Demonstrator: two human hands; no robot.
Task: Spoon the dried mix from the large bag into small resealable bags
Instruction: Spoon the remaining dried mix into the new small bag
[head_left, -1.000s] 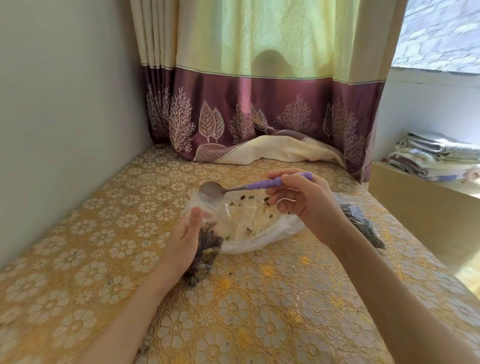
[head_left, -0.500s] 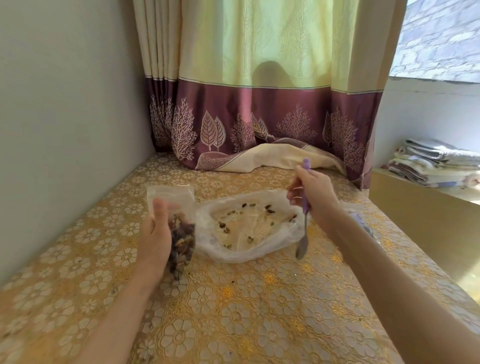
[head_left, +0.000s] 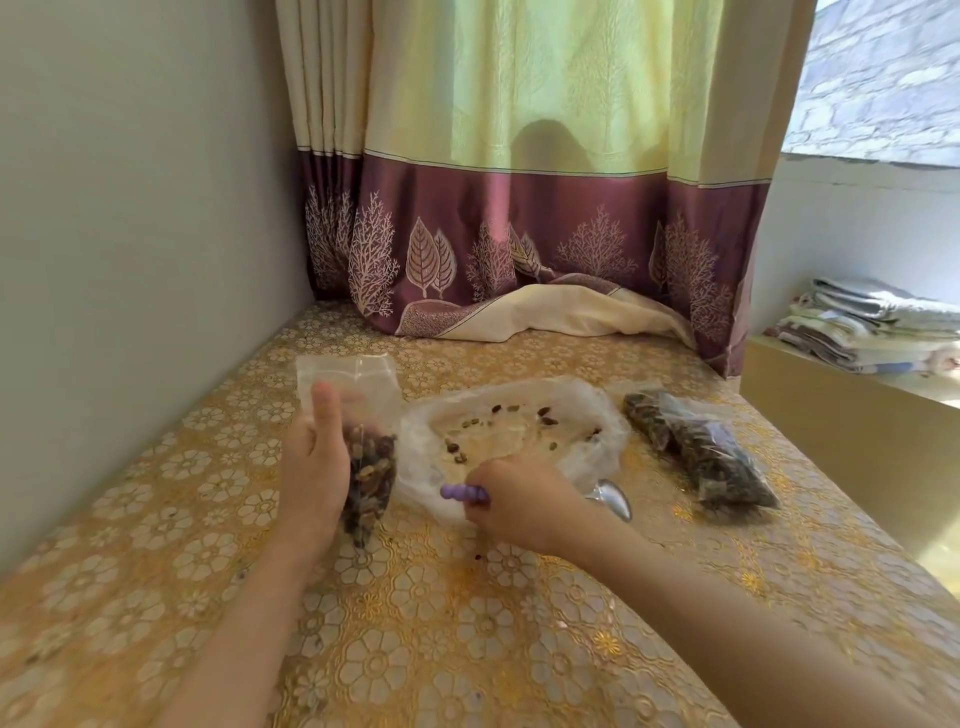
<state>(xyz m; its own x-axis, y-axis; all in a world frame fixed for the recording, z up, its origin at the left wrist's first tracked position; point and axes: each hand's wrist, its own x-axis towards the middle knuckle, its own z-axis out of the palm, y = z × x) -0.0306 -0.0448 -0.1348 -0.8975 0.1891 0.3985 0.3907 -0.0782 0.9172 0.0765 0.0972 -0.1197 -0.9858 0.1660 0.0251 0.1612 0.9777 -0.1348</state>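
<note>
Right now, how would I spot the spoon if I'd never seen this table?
Find the big, nearly empty clear bag in the middle of the gold flowered tablecloth. At its near edge, the right hand grips the spoon: purple handle, shiny metal bowl.

There are no words, numbers, labels or signs to read anywhere here. The small bag (head_left: 363, 415) has no writing on it that can be seen, and the large bag (head_left: 519, 431) beside it is plain too. The filled bags (head_left: 701, 447) on the far side of the large bag show no label. The curtain (head_left: 519, 234) behind the large bag has only pictures of leaves and trees, no letters. The cloth (head_left: 467, 623) under the large bag has only flower shapes.
</note>
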